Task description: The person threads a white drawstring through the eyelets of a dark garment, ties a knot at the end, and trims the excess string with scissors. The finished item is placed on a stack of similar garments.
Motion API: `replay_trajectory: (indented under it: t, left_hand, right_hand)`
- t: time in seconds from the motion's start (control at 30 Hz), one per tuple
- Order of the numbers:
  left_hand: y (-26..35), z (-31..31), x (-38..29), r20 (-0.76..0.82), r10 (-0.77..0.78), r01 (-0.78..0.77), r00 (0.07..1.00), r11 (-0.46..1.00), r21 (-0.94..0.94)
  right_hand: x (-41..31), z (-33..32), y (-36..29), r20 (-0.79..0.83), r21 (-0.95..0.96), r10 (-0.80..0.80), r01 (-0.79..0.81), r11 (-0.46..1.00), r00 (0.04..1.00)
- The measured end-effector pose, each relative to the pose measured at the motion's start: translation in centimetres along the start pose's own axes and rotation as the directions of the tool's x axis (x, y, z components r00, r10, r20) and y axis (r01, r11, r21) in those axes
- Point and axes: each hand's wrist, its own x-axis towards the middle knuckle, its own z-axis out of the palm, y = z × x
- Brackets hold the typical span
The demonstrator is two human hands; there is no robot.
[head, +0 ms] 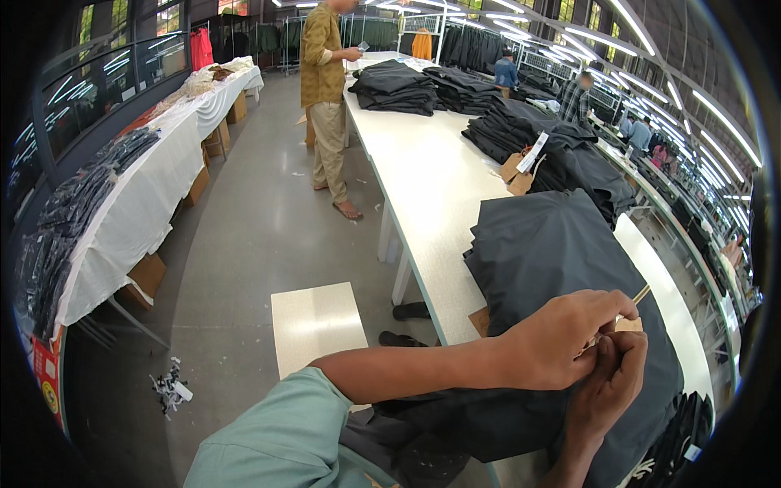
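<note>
My left hand reaches across from the left over a dark grey garment lying on the white table. Its fingers are pinched together against the fingertips of my right hand, which comes up from below. Between and just behind the fingers shows a brown cardboard tag with a pale cord or strip; the fingers hide most of what they pinch. Another piece of brown card sticks out from under the garment's left edge. More dark cloth hangs over the table's near edge below my left forearm.
Stacks of folded dark garments stand along the white table, one with brown and white tags. A person stands at its left side. A cloth-covered table runs along the left; a pale board and sandals are lower down.
</note>
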Motion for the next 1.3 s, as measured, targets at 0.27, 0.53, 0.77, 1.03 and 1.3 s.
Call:
replay_trajectory:
  t: [0.27, 0.53, 0.77, 1.03, 1.3]
  left_hand:
    - [-0.5, -0.6, -0.2, 0.036, -0.054, 0.047, 0.998, 0.983, 0.177]
    - [-0.7, -0.3, -0.5, -0.042, -0.063, 0.069, 0.997, 0.985, 0.158]
    - [-1.1, 0.3, -0.5, -0.098, -0.006, 0.014, 0.995, 0.997, 0.079]
    - [-0.1, -0.7, 0.4, 0.004, 0.018, -0.018, 1.000, 1.000, 0.016]
    - [0.0, -1.1, -0.1, 0.061, -0.169, 0.170, 0.984, 0.985, -0.017]
  right_hand:
    - [0.2, -0.2, 0.1, 0.034, 0.001, 0.015, -0.015, 1.000, 0.999]
    - [0.6, -0.6, 0.1, -0.034, -0.046, -0.046, 0.044, 0.998, 0.998]
    - [0.8, -1.6, 0.4, -0.009, 0.048, 0.023, -0.022, 0.999, 1.000]
    - [0.9, -1.9, 1.2, 0.099, 0.461, 0.302, -0.313, 0.830, 0.948]
    - [0.9, -1.0, 2.7, 0.189, 0.661, 0.302, -0.348, 0.664, 0.935]
